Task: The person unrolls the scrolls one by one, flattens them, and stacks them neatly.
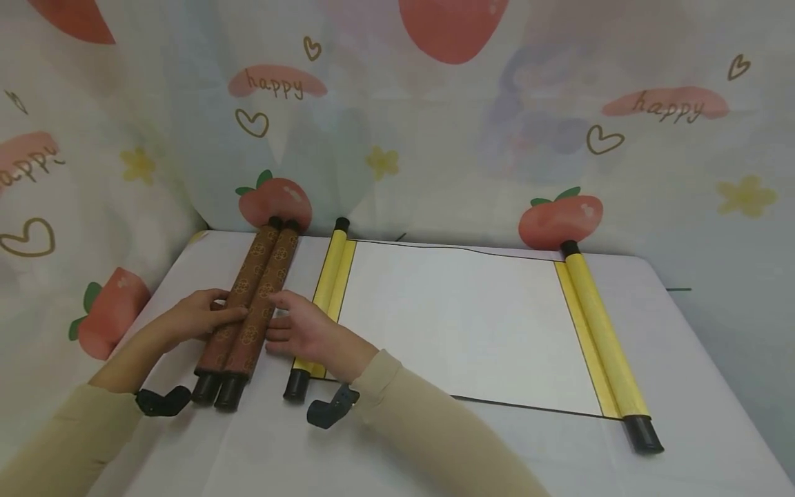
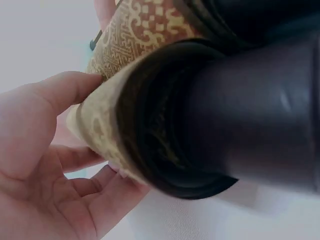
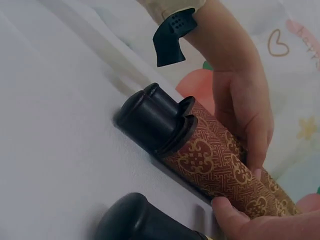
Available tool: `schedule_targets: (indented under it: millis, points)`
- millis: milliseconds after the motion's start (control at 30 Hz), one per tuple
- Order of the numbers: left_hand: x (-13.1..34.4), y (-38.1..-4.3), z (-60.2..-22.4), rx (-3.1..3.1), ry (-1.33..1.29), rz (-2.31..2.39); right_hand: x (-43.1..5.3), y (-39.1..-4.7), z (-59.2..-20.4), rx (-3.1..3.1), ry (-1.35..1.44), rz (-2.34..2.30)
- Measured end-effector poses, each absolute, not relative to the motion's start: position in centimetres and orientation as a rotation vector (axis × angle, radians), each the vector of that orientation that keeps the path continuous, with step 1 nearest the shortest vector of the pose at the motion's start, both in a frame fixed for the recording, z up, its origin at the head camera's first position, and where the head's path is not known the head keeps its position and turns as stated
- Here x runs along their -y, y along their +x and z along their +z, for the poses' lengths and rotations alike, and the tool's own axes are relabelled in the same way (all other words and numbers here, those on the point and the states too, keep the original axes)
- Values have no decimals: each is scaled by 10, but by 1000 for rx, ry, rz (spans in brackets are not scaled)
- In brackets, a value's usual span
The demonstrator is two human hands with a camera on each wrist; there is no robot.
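Note:
A brown scroll (image 1: 250,335) with gold patterning and black rod ends lies rolled up as two side-by-side rolls at the left of the table. My left hand (image 1: 197,317) grips its left roll, thumb over the top and fingers curled down the outer side; the left wrist view shows this hand (image 2: 65,150) close to a black end knob (image 2: 255,115). Along the right roll, my right hand (image 1: 310,333) stands with fingers spread and fairly straight. In the right wrist view, a fingertip (image 3: 230,215) of that hand touches the patterned roll (image 3: 200,155).
Right of the brown scroll lies an unrolled scroll with a blank white sheet (image 1: 459,324), yellow borders and black knobs. Its left roll (image 1: 330,262) passes beneath my right hand; its right roll (image 1: 605,338) is farther off. A patterned cloth (image 1: 435,138) hangs behind the white table (image 1: 695,400).

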State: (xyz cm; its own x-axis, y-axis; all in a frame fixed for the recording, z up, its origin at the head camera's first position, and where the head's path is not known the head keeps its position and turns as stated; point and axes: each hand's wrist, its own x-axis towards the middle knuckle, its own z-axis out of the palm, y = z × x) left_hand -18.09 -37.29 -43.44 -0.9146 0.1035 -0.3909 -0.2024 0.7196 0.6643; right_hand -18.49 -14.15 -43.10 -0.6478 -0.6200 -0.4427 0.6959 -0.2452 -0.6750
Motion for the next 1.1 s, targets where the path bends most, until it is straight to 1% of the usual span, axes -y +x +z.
schedule_targets:
  millis: [167,367,600,867,1100]
  points:
    - [366,-174,-432,-2631,-53,976,147,-184,-431,-1152,132,-1979]
    - [354,-165,-423,-2674,-51,1041,149,-185,-430,-1200,111,-1947]
    - [344,-160,-408,-2757,-69,1032,146,-183,-425,-1321,-33,-1888]
    - [329,-157,-398,-2691,-83,1202,127,-180,-416,-1506,-137,-1898]
    - [302,-155,-393,-2524,-104,1470,97,-179,-406,-1708,-196,-1899]
